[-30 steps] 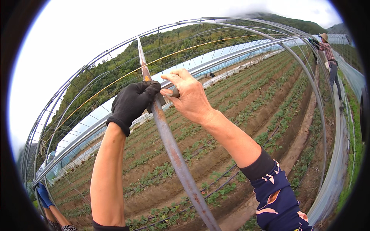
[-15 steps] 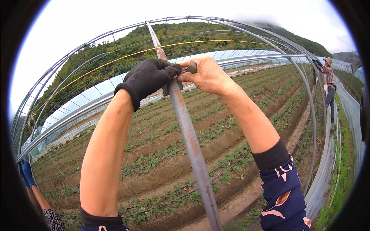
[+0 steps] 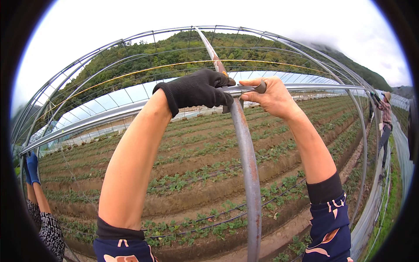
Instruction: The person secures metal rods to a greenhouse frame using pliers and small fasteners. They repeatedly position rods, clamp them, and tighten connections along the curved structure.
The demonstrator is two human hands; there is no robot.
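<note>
The scene was an unclad greenhouse frame (image 3: 131, 41) of grey metal hoops, standing over a field of raised soil beds (image 3: 205, 174) planted with low green seedlings in long rows. Beyond it lay a covered tunnel house (image 3: 131, 94) with pale sheeting, a wooded hillside (image 3: 183, 48) and a white overcast sky. At the right edge a second person (image 3: 386, 118) in a hat stood by the frame, and at the lower left another worker's arm in a blue glove (image 3: 31, 168) reached up to a hoop.

A rusty curved hoop pipe (image 3: 249, 174) rose from the bottom centre and crossed a horizontal rail (image 3: 314, 87) at about head height. Both raised hands met at that crossing. The left hand (image 3: 196, 89), in a black knit glove, was clenched over the joint from the left, its fingers (image 3: 220, 81) wrapped onto the pipe. The bare right hand (image 3: 273, 96) closed on the rail just right of the pipe, its fingers (image 3: 253, 83) curled over the top and gripping a short dark grey piece (image 3: 260, 87), possibly a clamp or tool handle, though the hand hid most of it. The two hands were almost touching, with the pipe passing down between them.
</note>
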